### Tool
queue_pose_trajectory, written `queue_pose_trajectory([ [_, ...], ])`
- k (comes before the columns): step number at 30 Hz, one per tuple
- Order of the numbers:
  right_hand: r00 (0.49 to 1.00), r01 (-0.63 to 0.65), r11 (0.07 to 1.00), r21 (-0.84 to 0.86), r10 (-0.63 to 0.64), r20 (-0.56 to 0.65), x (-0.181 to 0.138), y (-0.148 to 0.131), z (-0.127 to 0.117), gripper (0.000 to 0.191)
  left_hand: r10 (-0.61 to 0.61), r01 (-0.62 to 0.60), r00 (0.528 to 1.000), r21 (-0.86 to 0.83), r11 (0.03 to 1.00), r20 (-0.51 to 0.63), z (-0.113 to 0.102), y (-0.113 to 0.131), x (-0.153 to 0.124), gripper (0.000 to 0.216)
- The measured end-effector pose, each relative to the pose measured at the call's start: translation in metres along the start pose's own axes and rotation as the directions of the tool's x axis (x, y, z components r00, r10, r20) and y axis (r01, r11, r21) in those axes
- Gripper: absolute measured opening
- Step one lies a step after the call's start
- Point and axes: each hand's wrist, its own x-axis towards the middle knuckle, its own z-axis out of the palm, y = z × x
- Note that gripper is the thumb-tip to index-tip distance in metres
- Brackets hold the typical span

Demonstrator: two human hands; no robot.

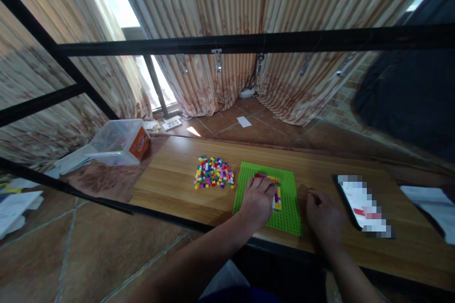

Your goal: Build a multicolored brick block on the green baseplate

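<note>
A green studded baseplate (292, 220) lies on the wooden table, with several small coloured bricks (278, 201) set on it in rows that form a bent outline. My left hand (259, 198) rests over these bricks, fingers curled down and closed; whatever is under the fingertips is hidden. To the right of the baseplate, my right hand (324, 218) lies on the table in a loose fist, with nothing visible in it. A spread pile of small multicoloured bricks (214, 173) sits left of the baseplate.
A phone (363, 206) lies right of my right hand, beside white paper (431, 206) at the table's right end. A clear plastic box (115, 157) with an orange label stands beyond the left end. A black metal bar (241, 41) crosses ahead, before the curtains (227, 4).
</note>
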Motion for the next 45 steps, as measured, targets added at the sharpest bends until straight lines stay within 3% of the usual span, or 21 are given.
queue_pose_trajectory([
  [6, 1.0, -0.007, 1.0, -0.015, 0.007, 0.004, -0.001, -0.002, -0.002, 0.04, -0.162, 0.155, 0.982, -0.071, 0.985, -0.101, -0.017, -0.022, -0.028, 0.03],
  [9, 1.0, -0.017, 1.0, -0.023, 0.017, 0.001, -0.001, -0.003, -0.002, 0.039, -0.279, 0.285, 0.952, 0.029, 0.958, -0.126, -0.03, -0.042, -0.037, 0.028],
  [14, 1.0, -0.011, 1.0, -0.027, 0.011, -0.014, -0.001, -0.003, -0.002, 0.039, -0.338, 0.339, 0.94, 0.214, 0.916, -0.041, -0.041, -0.06, -0.041, 0.018],
  [21, 1.0, -0.01, 1.0, -0.002, 0.01, 0.016, 0.0, -0.001, -0.002, 0.039, -0.31, 0.32, 0.947, 0.241, 0.916, -0.078, -0.039, -0.061, -0.041, 0.011],
  [32, 1.0, -0.015, 0.999, 0.031, 0.015, -0.003, 0.0, -0.002, 0.0, 0.039, -0.267, 0.282, 0.957, 0.145, 0.949, -0.115, -0.036, -0.065, -0.045, 0.013],
  [45, 0.999, -0.05, 0.998, 0.036, 0.05, 0.001, 0.0, -0.006, -0.002, 0.042, -0.097, 0.104, 0.969, 0.019, 0.994, -0.226, -0.035, -0.065, -0.054, 0.011],
])
